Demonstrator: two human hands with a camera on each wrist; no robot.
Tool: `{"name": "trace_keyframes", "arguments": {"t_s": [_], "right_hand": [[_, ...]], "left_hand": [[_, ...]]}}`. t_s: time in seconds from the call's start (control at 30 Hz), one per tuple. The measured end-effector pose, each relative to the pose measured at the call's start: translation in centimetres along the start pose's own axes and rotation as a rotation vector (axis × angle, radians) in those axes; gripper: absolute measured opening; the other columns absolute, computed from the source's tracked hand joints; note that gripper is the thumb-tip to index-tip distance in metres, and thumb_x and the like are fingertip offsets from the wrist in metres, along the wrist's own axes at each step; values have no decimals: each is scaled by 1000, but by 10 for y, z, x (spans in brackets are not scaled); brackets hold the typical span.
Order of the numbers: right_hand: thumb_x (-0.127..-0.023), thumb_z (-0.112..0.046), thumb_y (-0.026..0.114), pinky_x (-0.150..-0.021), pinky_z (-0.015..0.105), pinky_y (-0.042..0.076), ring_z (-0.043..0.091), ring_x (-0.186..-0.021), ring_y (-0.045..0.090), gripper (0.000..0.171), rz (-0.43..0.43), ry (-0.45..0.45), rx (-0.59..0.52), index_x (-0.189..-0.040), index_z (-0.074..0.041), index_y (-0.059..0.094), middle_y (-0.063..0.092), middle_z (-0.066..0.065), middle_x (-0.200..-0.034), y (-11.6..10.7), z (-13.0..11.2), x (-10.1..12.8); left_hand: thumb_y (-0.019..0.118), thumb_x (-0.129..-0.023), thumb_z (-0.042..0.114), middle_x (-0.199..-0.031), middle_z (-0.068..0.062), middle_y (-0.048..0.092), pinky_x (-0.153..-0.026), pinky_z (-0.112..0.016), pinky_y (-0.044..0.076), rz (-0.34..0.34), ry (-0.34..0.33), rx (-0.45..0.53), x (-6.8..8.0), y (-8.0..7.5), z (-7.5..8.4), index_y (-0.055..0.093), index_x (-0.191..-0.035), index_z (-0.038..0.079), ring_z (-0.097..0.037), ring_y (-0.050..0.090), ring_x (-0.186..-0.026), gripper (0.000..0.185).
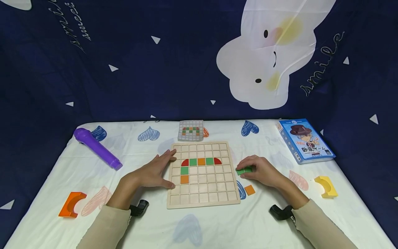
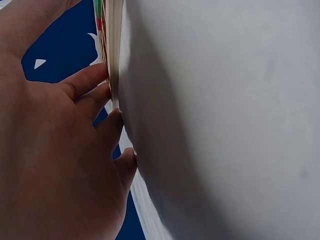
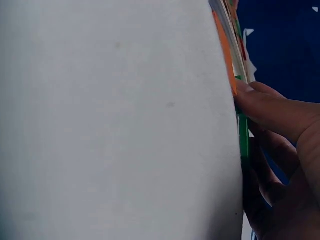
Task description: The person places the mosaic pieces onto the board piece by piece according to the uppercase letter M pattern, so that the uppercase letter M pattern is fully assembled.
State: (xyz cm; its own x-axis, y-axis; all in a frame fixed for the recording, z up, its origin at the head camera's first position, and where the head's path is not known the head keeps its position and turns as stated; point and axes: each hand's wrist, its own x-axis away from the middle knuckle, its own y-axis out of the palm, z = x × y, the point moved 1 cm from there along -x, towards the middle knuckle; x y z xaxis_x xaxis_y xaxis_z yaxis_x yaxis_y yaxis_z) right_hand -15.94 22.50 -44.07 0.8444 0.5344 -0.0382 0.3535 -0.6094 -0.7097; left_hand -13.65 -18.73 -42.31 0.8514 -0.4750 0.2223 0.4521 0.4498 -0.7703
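A wooden grid board lies on the table with a top row of red, green and orange tiles. Below that row's left end sit a green tile and an orange tile. My left hand, thumb and fingers spread, rests against the board's left edge; the left wrist view shows its fingertips at the board's side. Just right of the board, my right hand pinches green tiles low at the tabletop, partly covered by its fingers. A loose orange tile lies closer to me.
Behind the board is a small pattern card. To the left are a purple microphone-shaped toy and an orange arch block. On the right lie a blue game box and a yellow arch block. A dark curtain hangs behind.
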Motion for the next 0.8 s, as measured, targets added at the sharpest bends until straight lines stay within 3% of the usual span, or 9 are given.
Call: {"name": "trace_keyframes", "arguments": {"t_s": [0.33,0.57,0.8], "right_hand": [[-82,-14,84,-95,19,55,7,-108,67,25,-4,-17,-7,-105,-22,79,77,-8,-109,-8,-6,-4],[-82,-11,84,-92,23,60,3,-106,67,26,15,-20,-8,-107,-17,80,77,-3,-112,-17,-16,-10],[-83,-9,82,-76,19,61,1,-100,67,24,27,-43,-39,-107,-11,80,76,4,-112,-17,-25,-17]], "left_hand": [[87,-71,41,-164,-15,38,-132,-60,8,-2,8,-1,0,-1,-1,17,-163,6,-38,11,-162,121],[87,-71,42,-169,-17,28,-132,-61,10,3,14,-13,-1,-1,0,28,-159,4,-39,13,-161,112],[88,-70,43,-165,-15,36,-132,-62,9,3,12,-13,-1,-2,0,21,-161,3,-39,10,-161,120]]}}
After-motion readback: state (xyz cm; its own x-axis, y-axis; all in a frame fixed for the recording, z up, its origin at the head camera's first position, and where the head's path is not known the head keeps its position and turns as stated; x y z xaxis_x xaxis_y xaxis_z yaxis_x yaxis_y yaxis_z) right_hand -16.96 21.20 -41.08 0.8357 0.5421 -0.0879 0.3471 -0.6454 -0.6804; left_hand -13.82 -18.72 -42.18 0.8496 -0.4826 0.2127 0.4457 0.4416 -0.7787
